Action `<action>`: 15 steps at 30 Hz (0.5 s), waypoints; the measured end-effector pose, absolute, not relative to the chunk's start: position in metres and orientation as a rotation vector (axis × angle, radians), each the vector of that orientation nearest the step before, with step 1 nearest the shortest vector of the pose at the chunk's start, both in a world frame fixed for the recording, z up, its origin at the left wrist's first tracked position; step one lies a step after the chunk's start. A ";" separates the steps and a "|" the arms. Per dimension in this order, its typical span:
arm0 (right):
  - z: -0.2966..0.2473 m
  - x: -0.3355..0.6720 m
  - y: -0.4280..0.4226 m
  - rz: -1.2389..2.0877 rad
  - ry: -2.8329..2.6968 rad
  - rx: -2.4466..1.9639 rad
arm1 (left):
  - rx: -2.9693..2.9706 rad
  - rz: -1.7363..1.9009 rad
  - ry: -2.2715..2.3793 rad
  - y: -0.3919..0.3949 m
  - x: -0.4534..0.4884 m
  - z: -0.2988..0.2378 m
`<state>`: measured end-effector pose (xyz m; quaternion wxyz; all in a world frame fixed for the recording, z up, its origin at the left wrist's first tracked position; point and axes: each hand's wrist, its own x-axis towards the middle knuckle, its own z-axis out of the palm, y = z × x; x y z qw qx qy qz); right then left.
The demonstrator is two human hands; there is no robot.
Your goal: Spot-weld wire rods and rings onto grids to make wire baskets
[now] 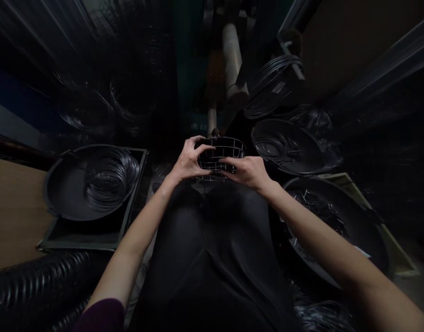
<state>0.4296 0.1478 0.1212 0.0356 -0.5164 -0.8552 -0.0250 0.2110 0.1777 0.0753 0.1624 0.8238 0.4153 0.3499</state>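
A round wire basket [238, 148] is held btwn both hands, just above the lap, its bars bent round in rings w/ uprights across. Its L side is gripped by the L hand [188, 160], w/ fingers curled over the upper ring and thumb set lower down. Its near R side is gripped by the R hand [249, 171], fingers pointed L across the wires; exact fingertip contact can't be told, too dark. Dark trousers [215, 267] are seen right below the hands, and a purple sleeve [103, 316] is worn on the L arm.

Just beyond the hands, a thin metal rod [212, 119] is seen, w/ a thick pale cylinder [232, 55] farther up; whether the basket is touched by the rod can't be told.

To the L of the L hand, a black pan [64, 184] is set on a green-edged crate [83, 240], w/ a pile of wire rings [111, 177] kept in it. Nearer the body, a long stack of rings [42, 283] is laid.

Just R of the R hand, wire loops [272, 145] are held in a shallow dish [310, 154]; nearer, short wire bits [317, 210] are heaped in a large bowl [366, 230].
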 end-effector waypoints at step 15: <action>0.129 0.428 0.164 -0.248 -2.714 -1.416 | 2.269 1.041 1.221 0.189 0.210 0.081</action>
